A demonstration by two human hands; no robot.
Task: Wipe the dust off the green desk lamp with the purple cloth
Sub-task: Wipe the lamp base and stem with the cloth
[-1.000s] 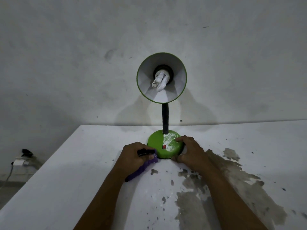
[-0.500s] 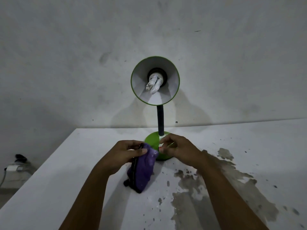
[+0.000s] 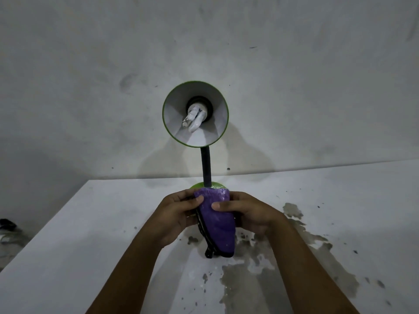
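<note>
Both hands, left hand (image 3: 179, 217) and right hand (image 3: 248, 215), grip the folded purple cloth (image 3: 217, 220) above the white table (image 3: 68, 234), in front of the green desk lamp (image 3: 195, 114).

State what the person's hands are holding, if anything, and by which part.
Both hands hold the purple cloth by its upper part: the left hand grips its left edge, the right hand its right edge. Its lower end hangs free.
</note>
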